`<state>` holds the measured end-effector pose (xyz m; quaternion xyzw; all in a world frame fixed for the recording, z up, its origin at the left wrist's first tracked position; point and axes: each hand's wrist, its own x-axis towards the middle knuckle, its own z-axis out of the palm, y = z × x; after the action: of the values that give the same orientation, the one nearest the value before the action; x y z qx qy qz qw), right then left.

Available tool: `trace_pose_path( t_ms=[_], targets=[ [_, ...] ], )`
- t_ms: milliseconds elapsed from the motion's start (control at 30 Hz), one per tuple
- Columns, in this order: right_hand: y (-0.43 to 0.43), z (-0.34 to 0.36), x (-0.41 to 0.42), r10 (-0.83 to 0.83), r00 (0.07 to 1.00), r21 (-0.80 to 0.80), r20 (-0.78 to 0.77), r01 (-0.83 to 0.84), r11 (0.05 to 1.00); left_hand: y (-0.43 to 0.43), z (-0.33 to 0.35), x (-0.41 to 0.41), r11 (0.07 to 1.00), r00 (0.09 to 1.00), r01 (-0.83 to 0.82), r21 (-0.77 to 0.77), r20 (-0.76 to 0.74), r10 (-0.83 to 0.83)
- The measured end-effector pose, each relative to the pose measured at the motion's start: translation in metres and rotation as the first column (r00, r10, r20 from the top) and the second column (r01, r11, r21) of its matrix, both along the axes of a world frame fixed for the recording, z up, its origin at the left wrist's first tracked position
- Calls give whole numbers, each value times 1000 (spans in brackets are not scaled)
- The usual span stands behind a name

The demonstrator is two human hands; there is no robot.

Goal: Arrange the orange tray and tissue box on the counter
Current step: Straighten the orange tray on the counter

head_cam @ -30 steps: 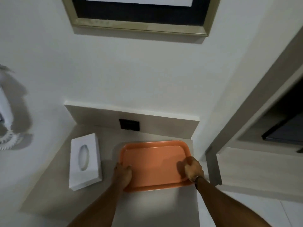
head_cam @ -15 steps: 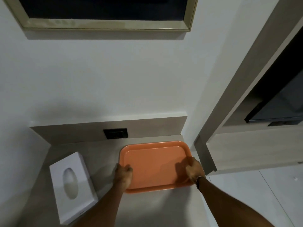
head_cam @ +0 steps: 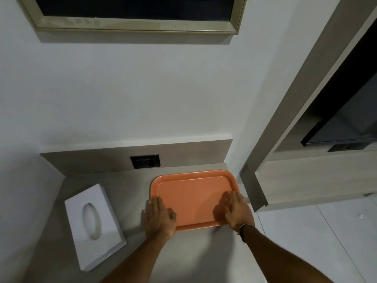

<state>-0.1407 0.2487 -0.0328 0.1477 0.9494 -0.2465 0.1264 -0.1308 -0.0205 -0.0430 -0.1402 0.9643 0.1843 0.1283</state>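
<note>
An empty orange tray [head_cam: 193, 193] lies flat on the grey counter [head_cam: 126, 186], close to the counter's right end and back wall. My left hand [head_cam: 158, 217] rests flat over the tray's near left corner, fingers stretched out. On the near right corner lies my right hand [head_cam: 236, 211], also flat, with a band on its wrist. A white tissue box [head_cam: 106, 219] with an oval slot sits on the counter left of the tray, turned at a slant, apart from it and from my hands.
A black wall socket [head_cam: 145, 161] sits in the low backsplash behind the tray. A framed picture [head_cam: 134, 27] hangs on the wall above. A wooden unit [head_cam: 306, 176] with a dark screen stands to the right, past the counter's edge, over a tiled floor [head_cam: 326, 242].
Both hands have uncurled from gripping the tray's near edge and now lie flat on its corners. The tray sits slightly further right, toward the counter's end. The view has swung right.
</note>
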Motion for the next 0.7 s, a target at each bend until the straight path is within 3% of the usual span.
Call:
trace_pose_path(
  t_ms=[133,267,700],
  targets=[
    [-21,-13,34,277,961,129,-6,-274,953,18,-2,40,968,974,228,-102,31,-226],
    [-36,-28,64,414,909,190,48,-416,889,33,-8,69,937,949,315,-150,50,-311],
    [-33,-41,96,512,846,201,147,-532,823,53,-11,104,927,921,354,-121,216,-323]
  ],
)
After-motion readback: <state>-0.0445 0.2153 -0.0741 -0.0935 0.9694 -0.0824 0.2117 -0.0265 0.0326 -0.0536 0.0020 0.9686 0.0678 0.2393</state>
